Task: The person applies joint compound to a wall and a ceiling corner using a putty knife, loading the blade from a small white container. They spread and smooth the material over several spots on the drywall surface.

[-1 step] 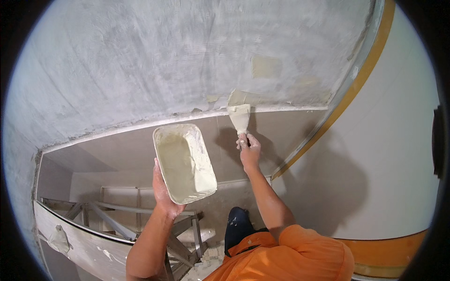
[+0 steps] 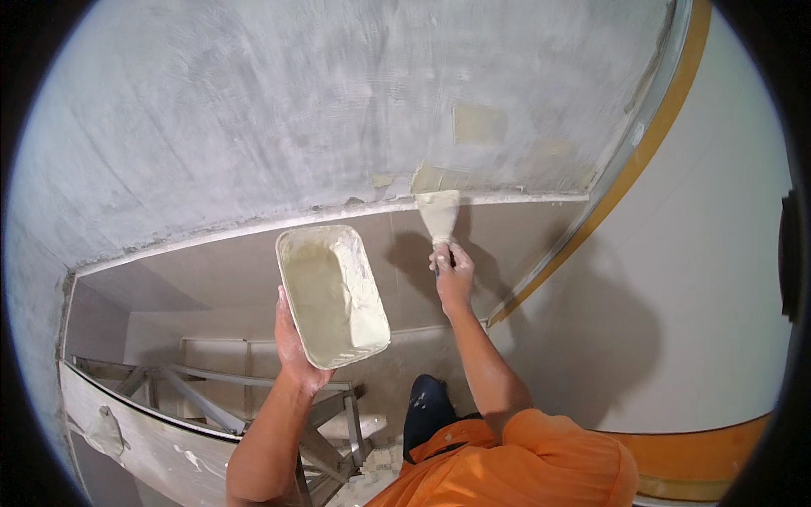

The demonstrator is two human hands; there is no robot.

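Observation:
My left hand (image 2: 296, 342) grips a rectangular plastic tub (image 2: 317, 296) from its left side and lower end. Pale, cream-coloured putty (image 2: 365, 317) clings thickly to the tub's right inner wall; a thinner layer coats the rest. In my right hand (image 2: 454, 275) is a putty knife (image 2: 439, 215), its wide blade smeared with the same putty. The blade's far edge is at the white edge strip (image 2: 498, 198) below the grey wall (image 2: 279, 101). Just beyond it lies a fresh putty patch (image 2: 435, 177). Both hands are closed on what they hold.
Another putty patch (image 2: 475, 122) marks the wall farther up. A yellow-brown strip (image 2: 642, 160) borders a smooth white panel (image 2: 718, 211) on the right. At lower left stand a metal frame (image 2: 203, 397) and a splattered board (image 2: 160, 422) with a crumpled pale rag or bag (image 2: 106, 433).
My right hand and the putty knife have shifted slightly to the right along the edge strip. The tub and my left hand stay almost where they were.

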